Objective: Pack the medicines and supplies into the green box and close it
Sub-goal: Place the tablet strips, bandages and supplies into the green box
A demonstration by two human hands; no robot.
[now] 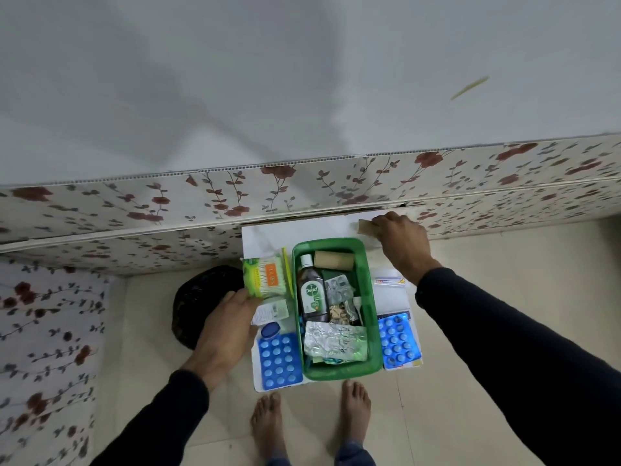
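The green box point(368, 274) stands open on a white board point(265, 237). Inside lie a brown Dettol bottle point(312, 294), a beige bandage roll point(334, 259) and silver pill strips point(334, 341). My left hand point(225, 331) grips a green pack of cotton buds point(268, 277) just left of the box. At the board's far right corner my right hand point(401, 243) pinches a small beige piece point(365, 227). Blue pill strips lie on both sides of the box, one on the left point(279, 359) and one on the right point(398, 341). A white packet point(389, 294) lies right of the box.
A small blue-capped jar point(270, 330) and a clear leaflet packet point(272, 311) lie left of the box. A black bag point(201, 297) sits on the floor at the left. A floral-covered bed edge point(302, 186) runs behind the board. My bare feet point(312, 418) stand in front.
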